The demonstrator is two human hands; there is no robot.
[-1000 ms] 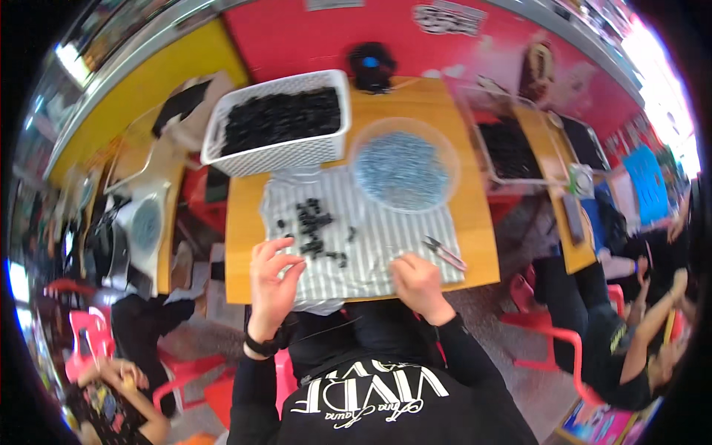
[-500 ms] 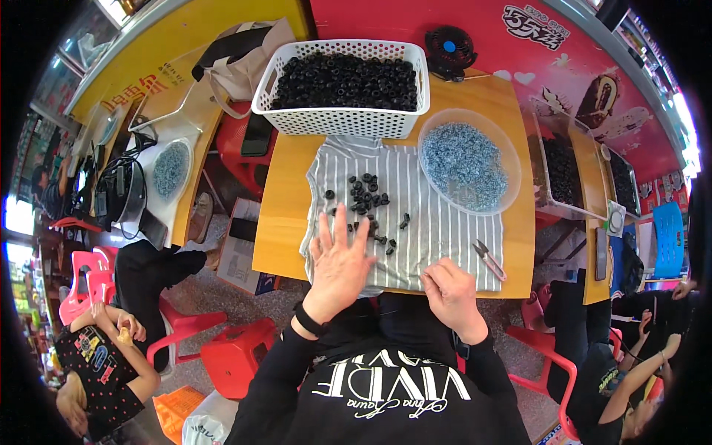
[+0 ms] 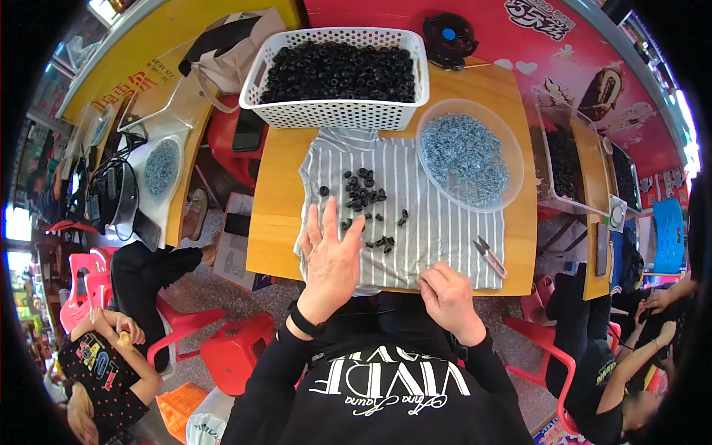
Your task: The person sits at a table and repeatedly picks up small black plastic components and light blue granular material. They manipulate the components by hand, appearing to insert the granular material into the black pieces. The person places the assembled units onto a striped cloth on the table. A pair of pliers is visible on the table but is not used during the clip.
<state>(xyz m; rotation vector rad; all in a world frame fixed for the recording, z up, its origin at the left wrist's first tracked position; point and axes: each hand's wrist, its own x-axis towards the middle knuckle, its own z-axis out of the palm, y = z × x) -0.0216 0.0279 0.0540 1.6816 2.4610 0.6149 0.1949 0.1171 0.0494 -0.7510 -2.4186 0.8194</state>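
Note:
My left hand (image 3: 331, 259) lies with fingers spread over a grey striped cloth (image 3: 415, 245), a shirt by its shape. Its fingertips are beside a loose group of small black ring-like parts (image 3: 362, 194), and a few of these parts are close to its fingers. Near the cloth's front edge is my right hand (image 3: 449, 298), closed with thumb and forefinger pressed together. Whatever it holds, if anything, is hidden. To its right, a pair of thread snips (image 3: 489, 258) with pinkish handles rests on the cloth.
A white perforated basket (image 3: 326, 116) full of black parts stands at the table's far side. Right of it are a clear round bowl (image 3: 518, 174) of small bluish pieces and a black fan (image 3: 449, 35). People sit at both sides; a red stool (image 3: 236, 356) is at lower left.
My left hand has shifted slightly left, its fingers still spread. My right hand stays closed in nearly the same place. The whole view has tilted a little.

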